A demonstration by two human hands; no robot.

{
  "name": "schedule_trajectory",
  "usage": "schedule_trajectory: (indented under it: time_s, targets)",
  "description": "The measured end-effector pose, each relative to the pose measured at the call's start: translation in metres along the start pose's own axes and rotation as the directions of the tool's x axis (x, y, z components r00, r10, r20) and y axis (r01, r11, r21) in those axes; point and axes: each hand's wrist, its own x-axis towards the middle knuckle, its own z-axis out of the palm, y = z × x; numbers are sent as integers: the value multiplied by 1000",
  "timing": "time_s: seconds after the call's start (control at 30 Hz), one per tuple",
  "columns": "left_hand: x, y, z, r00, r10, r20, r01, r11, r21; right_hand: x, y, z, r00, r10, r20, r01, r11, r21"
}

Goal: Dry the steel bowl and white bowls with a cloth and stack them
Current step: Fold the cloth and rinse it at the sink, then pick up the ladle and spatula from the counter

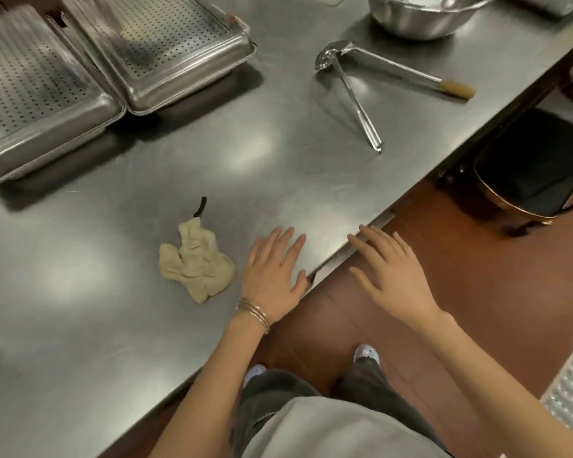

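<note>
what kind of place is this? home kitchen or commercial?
Most likely a commercial kitchen, perhaps its wash-up area: a long stainless steel worktable, two perforated steel trays on it, and a large steel bowl near long-handled ladles.

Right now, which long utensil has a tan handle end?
The utensil pointing right; the other utensil, angled toward the near edge, is all steel.

Beige cloth (pixel 196 264), crumpled in a loose heap, on the table (pixel 80 292) near its front edge, steel bowl (pixel 424 19), shiny, upright, partly cut off at the top, on the table's far side, well apart from the cloth
</note>
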Motion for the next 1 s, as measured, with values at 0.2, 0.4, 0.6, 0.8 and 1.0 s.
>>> schedule_trajectory:
  time_s: [0.2,0.4,0.6,0.8,1.0]
  targets:
    - [74,92,15,994,-57,-98,53,998,-40,14,112,-52,997,-75,16,75,997,-26]
    - [126,134,25,981,-124,-150,112,990,-90,43,186,-77,994,-102,-36,101,994,-30]
    - [183,128,33,984,-148,-101,141,987,-70,99,232,-75,994,-103,-35,102,994,-46]
    - [264,105,30,981,-176,-83,168,981,-94,178,262,-84,993,-105,-61,102,994,-46]
    - [333,90,37,981,-171,-91,165,984,-65,244,295,-90,989,-137,-63,133,990,-56]
